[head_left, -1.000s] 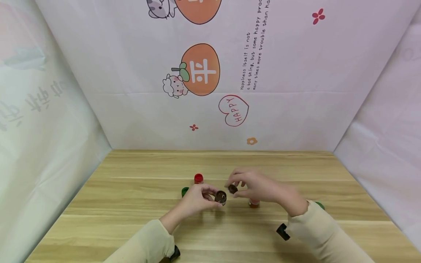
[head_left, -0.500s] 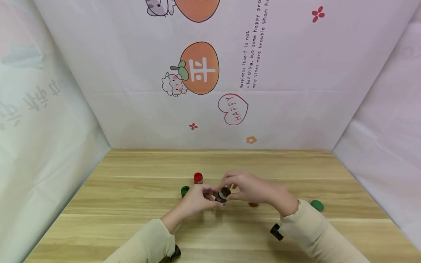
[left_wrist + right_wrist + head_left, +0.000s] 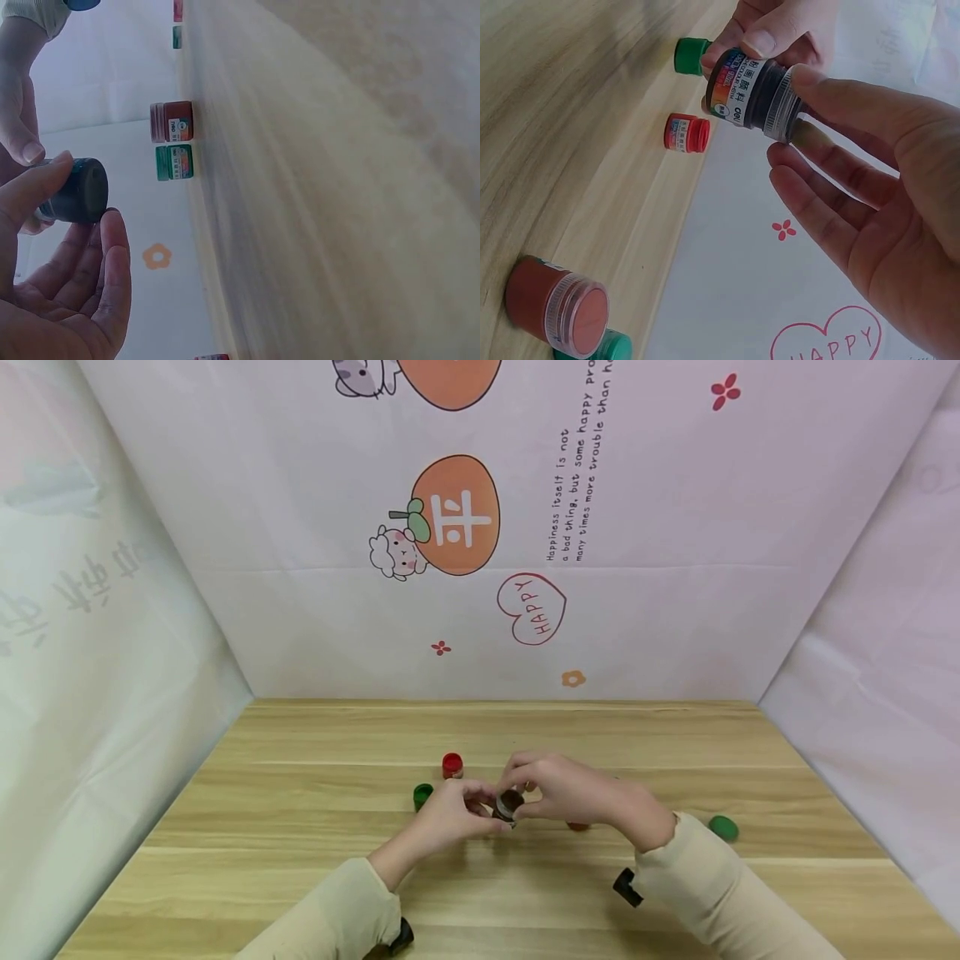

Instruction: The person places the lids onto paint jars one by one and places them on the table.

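Lid (image 3: 782, 107) has moved onto jar (image 3: 736, 91); your left hand (image 3: 453, 810) grips jar, likely steadying it for your right hand (image 3: 566, 789), pinching lid; seating hard to tell.

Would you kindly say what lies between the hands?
A dark jar: the left hand grips its body, the right hand its lid, in the right wrist view.

At one dark jar (image 3: 733, 90): two hands (image 3: 448, 814) (image 3: 564, 788). Around it: one red jar (image 3: 452, 767), one brown jar (image 3: 180, 121), two green jars (image 3: 422, 796) (image 3: 174, 163), one green oval object (image 3: 723, 828).
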Demonstrator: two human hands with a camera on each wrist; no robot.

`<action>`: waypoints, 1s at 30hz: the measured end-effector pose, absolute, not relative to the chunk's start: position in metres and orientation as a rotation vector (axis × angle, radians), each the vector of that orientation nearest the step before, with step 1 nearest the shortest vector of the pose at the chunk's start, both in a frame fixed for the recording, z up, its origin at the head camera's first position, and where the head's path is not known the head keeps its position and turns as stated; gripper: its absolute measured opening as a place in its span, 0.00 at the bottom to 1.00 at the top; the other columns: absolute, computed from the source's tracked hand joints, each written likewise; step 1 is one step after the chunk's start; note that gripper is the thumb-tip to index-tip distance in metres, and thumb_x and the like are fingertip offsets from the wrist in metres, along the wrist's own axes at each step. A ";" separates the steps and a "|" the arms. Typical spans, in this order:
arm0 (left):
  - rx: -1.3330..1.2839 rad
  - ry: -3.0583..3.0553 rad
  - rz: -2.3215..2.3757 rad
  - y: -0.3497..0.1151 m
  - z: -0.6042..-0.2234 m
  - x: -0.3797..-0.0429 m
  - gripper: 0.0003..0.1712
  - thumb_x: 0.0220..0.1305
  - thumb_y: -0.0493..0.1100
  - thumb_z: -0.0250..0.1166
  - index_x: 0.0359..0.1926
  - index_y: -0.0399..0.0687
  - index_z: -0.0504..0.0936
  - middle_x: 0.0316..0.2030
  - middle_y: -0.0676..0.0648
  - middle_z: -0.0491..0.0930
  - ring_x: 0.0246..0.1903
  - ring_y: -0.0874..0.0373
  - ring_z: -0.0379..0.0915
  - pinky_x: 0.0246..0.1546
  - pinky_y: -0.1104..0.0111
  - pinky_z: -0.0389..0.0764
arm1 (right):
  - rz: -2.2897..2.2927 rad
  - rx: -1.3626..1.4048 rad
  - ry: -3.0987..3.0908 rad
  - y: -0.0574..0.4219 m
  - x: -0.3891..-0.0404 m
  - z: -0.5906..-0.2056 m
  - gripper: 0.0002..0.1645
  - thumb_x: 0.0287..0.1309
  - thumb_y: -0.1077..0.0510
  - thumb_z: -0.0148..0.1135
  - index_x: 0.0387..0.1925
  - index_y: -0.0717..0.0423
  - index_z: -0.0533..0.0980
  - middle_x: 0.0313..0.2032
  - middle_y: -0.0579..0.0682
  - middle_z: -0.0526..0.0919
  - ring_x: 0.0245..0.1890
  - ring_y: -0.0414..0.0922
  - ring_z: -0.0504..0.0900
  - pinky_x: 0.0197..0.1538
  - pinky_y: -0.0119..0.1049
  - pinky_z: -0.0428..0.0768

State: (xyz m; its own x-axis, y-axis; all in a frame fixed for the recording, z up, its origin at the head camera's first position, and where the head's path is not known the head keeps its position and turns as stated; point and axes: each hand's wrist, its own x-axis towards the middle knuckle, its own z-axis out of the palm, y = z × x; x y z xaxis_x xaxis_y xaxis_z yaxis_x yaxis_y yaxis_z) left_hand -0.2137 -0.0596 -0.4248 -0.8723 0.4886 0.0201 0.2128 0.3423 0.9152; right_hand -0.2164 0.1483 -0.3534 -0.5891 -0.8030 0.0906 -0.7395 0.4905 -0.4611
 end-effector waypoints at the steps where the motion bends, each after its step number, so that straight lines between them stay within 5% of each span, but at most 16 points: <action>1: 0.637 2.345 1.548 -0.060 -0.424 -0.213 0.19 0.51 0.45 0.72 0.46 0.50 0.82 0.37 0.53 0.79 0.34 0.56 0.76 0.35 0.67 0.77 | -0.696 -1.348 2.591 0.148 -0.217 -0.353 0.16 0.53 0.58 0.67 0.46 0.51 0.81 0.40 0.41 0.76 0.39 0.38 0.75 0.44 0.35 0.77; 9: 0.673 2.342 1.544 -0.062 -0.422 -0.212 0.18 0.51 0.50 0.72 0.44 0.52 0.83 0.36 0.55 0.80 0.33 0.58 0.76 0.33 0.67 0.78 | -0.661 -1.325 2.615 0.148 -0.217 -0.353 0.18 0.54 0.54 0.67 0.48 0.50 0.80 0.39 0.40 0.76 0.37 0.42 0.76 0.41 0.34 0.76; 18: 0.674 2.329 1.551 -0.062 -0.423 -0.213 0.20 0.50 0.51 0.72 0.45 0.53 0.83 0.36 0.56 0.81 0.33 0.59 0.77 0.33 0.67 0.78 | -0.689 -1.422 2.539 0.152 -0.220 -0.352 0.20 0.54 0.67 0.64 0.50 0.52 0.79 0.43 0.41 0.79 0.39 0.37 0.77 0.44 0.34 0.77; 30: 0.688 2.352 1.532 -0.060 -0.418 -0.207 0.18 0.52 0.46 0.72 0.45 0.50 0.83 0.36 0.54 0.81 0.32 0.59 0.76 0.34 0.68 0.77 | -0.670 -1.337 2.623 0.153 -0.218 -0.353 0.17 0.52 0.53 0.69 0.45 0.51 0.81 0.38 0.39 0.80 0.31 0.34 0.76 0.36 0.29 0.77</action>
